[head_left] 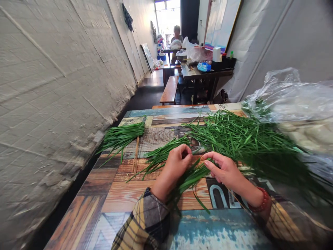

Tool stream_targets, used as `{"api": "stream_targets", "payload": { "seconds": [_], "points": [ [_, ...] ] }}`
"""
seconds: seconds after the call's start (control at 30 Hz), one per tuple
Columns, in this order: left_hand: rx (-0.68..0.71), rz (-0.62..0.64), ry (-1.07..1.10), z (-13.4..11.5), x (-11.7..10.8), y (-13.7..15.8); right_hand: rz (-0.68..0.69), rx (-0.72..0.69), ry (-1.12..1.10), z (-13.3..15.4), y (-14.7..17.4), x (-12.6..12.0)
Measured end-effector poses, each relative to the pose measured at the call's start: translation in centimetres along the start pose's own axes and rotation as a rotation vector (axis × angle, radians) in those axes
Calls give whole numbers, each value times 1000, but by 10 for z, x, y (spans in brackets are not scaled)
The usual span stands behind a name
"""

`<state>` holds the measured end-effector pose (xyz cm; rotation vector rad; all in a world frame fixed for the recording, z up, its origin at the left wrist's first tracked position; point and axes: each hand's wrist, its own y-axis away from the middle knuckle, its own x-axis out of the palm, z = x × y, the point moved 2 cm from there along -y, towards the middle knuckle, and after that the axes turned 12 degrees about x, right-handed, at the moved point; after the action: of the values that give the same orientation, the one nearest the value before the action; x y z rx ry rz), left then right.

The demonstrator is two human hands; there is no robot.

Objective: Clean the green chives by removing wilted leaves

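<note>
My left hand (pixel 178 159) is closed in a pinch over the table; whatever sits between its fingertips is hidden. Right beside it lies a small bundle of green garlic chives (pixel 191 178), its long leaves trailing towards me under my left wrist. My right hand (pixel 223 168), with a red bead bracelet at the wrist, has thumb and index finger closed at the bundle's far end. From beneath that hand a thin bamboo skewer (pixel 238 201) slants to the lower right. Another row of chives (pixel 165 151) lies just beyond my left hand.
At the left, a neat bunch of chives (pixel 125 133) has bamboo skewers (pixel 136 154) by its cut end. A loose heap of chives (pixel 241 137) spreads at right, beside a clear plastic bag (pixel 291 93). Beyond are a bench (pixel 169 89), a cluttered table (pixel 194 72) and a seated person (pixel 177 36).
</note>
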<state>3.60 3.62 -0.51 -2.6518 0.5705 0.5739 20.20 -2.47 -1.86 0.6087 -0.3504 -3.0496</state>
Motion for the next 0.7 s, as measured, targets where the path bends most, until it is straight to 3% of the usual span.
{"api": "stream_targets", "payload": {
  "seconds": [0.17, 0.7],
  "points": [
    [-136, -3, 260, -3, 5, 2, 22, -2, -27, -1, 0, 0],
    [-88, -34, 341, -4, 9, 3, 17, -30, -5, 1, 0, 0]
  ]
}}
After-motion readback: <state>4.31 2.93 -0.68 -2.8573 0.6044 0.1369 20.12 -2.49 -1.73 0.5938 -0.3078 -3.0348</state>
